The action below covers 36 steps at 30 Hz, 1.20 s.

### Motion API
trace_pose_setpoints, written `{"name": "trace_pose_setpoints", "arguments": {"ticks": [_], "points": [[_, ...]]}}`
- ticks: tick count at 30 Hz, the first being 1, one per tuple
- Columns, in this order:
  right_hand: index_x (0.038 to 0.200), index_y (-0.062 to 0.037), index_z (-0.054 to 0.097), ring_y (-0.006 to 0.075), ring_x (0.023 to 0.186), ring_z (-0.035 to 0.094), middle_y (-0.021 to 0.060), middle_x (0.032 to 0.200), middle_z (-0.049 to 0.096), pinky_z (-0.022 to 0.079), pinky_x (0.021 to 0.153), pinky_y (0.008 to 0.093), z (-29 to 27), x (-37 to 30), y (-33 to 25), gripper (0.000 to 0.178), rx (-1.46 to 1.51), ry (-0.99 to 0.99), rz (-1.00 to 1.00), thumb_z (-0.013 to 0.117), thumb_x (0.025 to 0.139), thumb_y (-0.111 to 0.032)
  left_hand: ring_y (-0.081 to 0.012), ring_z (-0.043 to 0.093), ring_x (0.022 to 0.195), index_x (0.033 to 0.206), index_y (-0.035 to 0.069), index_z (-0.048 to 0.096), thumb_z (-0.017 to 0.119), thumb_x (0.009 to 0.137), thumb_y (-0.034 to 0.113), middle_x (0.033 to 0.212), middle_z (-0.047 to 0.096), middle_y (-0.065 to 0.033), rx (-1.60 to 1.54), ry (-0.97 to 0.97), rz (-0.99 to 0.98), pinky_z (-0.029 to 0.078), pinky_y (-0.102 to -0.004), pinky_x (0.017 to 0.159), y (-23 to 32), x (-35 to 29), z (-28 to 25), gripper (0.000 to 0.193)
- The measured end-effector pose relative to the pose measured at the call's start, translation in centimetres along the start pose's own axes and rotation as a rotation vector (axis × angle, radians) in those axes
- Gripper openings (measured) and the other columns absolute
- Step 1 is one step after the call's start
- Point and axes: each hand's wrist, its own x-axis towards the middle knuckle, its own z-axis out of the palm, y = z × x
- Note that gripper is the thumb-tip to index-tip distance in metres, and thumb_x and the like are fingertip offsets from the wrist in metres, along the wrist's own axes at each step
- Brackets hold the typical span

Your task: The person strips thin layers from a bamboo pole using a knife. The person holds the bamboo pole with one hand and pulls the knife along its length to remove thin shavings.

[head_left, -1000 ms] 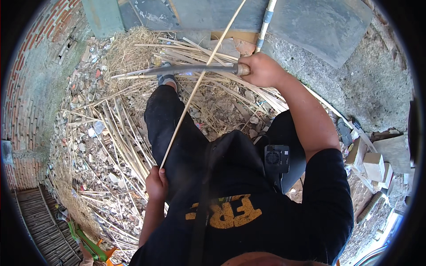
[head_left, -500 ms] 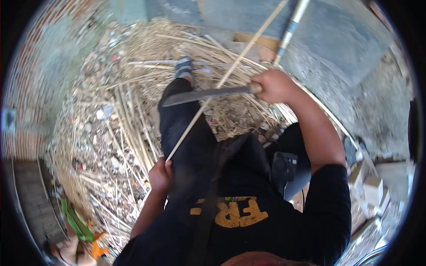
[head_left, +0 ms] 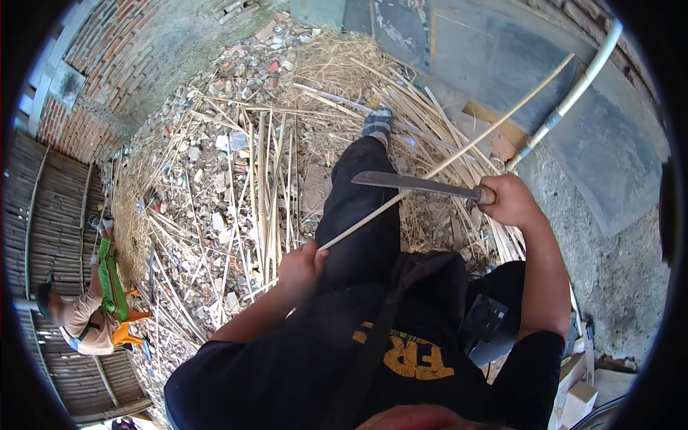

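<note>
A long pale stick (head_left: 494,127), which looks like bamboo, slants from my lap up to the far right. Its near end sits in my left hand (head_left: 302,266), fingers wrapped round it beside my thigh. In my right hand (head_left: 513,201) is the wooden handle of a machete (head_left: 416,183). The dark blade points left and crosses the stick over my outstretched leg (head_left: 358,193); they appear to touch. Between the blade and my left hand, the lower part of the stick lies over my dark trousers.
Several pale sticks (head_left: 266,190) lie on the rubble-strewn ground left of my leg, and more (head_left: 430,122) beyond my foot. A light pole (head_left: 584,82) leans at the far right. At left, a person (head_left: 89,315) sits on an orange stool (head_left: 127,334) by a slatted wall (head_left: 61,208).
The view has swung, so the whole scene sits further right and the seated person shows more fully. Both hands keep their holds, with the blade still across the stick.
</note>
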Motion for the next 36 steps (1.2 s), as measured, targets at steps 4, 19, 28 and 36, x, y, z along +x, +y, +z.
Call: {"name": "trace_pose_setpoints", "arguments": {"ticks": [4, 19, 28, 36], "points": [[0.084, -0.0039, 0.066, 0.0399, 0.071, 0.062, 0.0198, 0.073, 0.061, 0.048, 0.064, 0.0439, -0.9, -0.2, -0.3, 0.022, -0.020, 0.051, 0.008, 0.079, 0.068, -0.013, -0.0437, 0.064, 0.068, 0.093, 0.006, 0.054, 0.056, 0.099, 0.035, 0.078, 0.065, -0.0214, -0.014, 0.035, 0.017, 0.050, -0.0541, 0.061, -0.2, 0.1, 0.4, 0.030], [0.093, -0.0030, 0.069, 0.0382, 0.071, 0.064, 0.0215, 0.077, 0.064, 0.051, 0.069, 0.0433, -2.5, -1.3, 2.0, 0.025, 0.034, 0.164, 0.218, 0.079, 0.076, -0.019, -0.0428, 0.064, 0.064, 0.091, 0.006, 0.054, 0.056, 0.099, 0.035, 0.073, 0.065, -0.0211, 0.005, 0.070, 0.027, 0.051, -0.0537, 0.060, -0.4, 0.2, 0.7, 0.029], [0.093, -0.0045, 0.070, 0.0364, 0.073, 0.064, 0.0201, 0.078, 0.065, 0.051, 0.070, 0.0430, -2.7, -1.6, 1.8, 0.024, 0.063, 0.170, 0.222, 0.079, 0.076, -0.020, -0.0459, 0.062, 0.065, 0.091, 0.007, 0.053, 0.053, 0.100, 0.035, 0.073, 0.063, -0.0219, -0.038, 0.094, 0.053, 0.047, -0.0570, 0.060, -0.3, 0.1, 0.5, 0.029], [0.088, 0.0002, 0.067, 0.0313, 0.065, 0.060, 0.0195, 0.073, 0.063, 0.050, 0.067, 0.0407, -2.2, -1.6, 2.6, 0.026, 0.068, 0.186, 0.170, 0.079, 0.078, -0.019, -0.0449, 0.064, 0.066, 0.091, 0.007, 0.053, 0.054, 0.100, 0.037, 0.073, 0.065, -0.0216, -0.016, 0.073, 0.032, 0.050, -0.0559, 0.060, -0.2, 0.1, 0.3, 0.031]]}}
